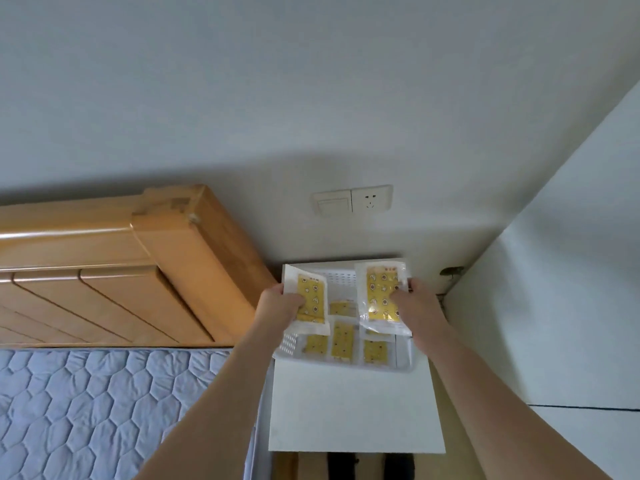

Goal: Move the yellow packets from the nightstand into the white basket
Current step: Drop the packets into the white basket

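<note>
At 8 o'clock lies a quilted grey-blue mattress [86,407], with a wooden headboard [114,271] above it at 9 o'clock. Right of the headboard, near the picture's middle, the left hand [280,304] pinches 1 yellow packet [311,301] by its left edge, thumb across the front, holding it above the left side of the white basket [403,353]. The basket sits at the back of the white nightstand [356,410], against the wall. Inside it, 4 more yellow packets lie flat: 1 toward the back [341,308] and 3 in a row along the front [343,341], partly hidden by the held packets. At 12 o'clock from the basket, a light switch and socket plate [352,199] is fixed to the wall. The right hand [417,303] grips a second yellow packet [382,294] by its right edge, over the basket's right side. A white wall [571,271] fills 3 o'clock.
</note>
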`<action>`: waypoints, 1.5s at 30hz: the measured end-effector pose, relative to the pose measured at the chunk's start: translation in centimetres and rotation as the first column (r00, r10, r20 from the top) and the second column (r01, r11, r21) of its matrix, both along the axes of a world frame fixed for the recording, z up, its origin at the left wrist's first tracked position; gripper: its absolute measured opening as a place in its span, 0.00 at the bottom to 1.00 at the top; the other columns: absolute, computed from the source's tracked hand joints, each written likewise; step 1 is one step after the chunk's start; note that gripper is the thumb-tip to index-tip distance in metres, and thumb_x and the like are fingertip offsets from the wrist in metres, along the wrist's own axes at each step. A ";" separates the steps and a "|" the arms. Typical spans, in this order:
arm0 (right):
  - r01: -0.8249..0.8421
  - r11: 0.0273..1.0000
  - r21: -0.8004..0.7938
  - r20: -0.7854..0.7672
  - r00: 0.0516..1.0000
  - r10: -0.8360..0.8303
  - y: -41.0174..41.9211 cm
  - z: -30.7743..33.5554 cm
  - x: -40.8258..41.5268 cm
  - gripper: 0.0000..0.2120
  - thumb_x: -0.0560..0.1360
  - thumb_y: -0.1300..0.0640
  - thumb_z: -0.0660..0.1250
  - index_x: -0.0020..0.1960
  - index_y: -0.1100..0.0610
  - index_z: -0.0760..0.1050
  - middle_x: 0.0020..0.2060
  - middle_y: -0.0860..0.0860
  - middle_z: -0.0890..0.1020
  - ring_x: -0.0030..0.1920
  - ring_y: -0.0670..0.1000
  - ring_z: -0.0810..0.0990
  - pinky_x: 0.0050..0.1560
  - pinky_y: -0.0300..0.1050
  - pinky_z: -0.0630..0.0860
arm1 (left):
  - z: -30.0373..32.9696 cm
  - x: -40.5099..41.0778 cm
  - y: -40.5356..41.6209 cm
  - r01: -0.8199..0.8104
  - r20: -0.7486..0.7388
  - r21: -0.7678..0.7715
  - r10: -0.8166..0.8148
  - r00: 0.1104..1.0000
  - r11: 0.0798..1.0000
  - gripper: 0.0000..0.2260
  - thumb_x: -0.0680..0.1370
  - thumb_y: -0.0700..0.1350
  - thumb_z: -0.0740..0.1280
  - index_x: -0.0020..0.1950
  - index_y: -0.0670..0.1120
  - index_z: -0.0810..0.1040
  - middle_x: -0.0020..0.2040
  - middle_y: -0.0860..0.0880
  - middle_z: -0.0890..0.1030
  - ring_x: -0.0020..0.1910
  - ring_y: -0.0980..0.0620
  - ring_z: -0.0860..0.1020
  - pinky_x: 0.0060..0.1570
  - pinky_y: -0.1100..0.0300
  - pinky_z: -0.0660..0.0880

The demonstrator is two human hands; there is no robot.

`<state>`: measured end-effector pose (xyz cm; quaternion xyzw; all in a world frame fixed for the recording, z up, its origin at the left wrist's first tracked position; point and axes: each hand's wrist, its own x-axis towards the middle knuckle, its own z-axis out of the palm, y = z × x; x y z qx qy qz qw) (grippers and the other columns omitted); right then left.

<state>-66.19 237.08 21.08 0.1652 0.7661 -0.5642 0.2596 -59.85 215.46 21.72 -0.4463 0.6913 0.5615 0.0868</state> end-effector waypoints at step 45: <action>-0.136 0.969 0.208 0.143 0.984 0.108 -10.9 -23.5 -1.9 0.32 0.76 0.68 0.56 0.78 0.60 0.52 0.75 0.56 0.62 0.73 0.57 0.64 0.61 0.49 0.72 | -23.7 -2.5 -0.6 0.903 0.555 -0.306 -0.714 0.426 0.301 0.31 0.78 0.42 0.60 0.79 0.51 0.51 0.80 0.48 0.47 0.79 0.43 0.49 0.76 0.47 0.53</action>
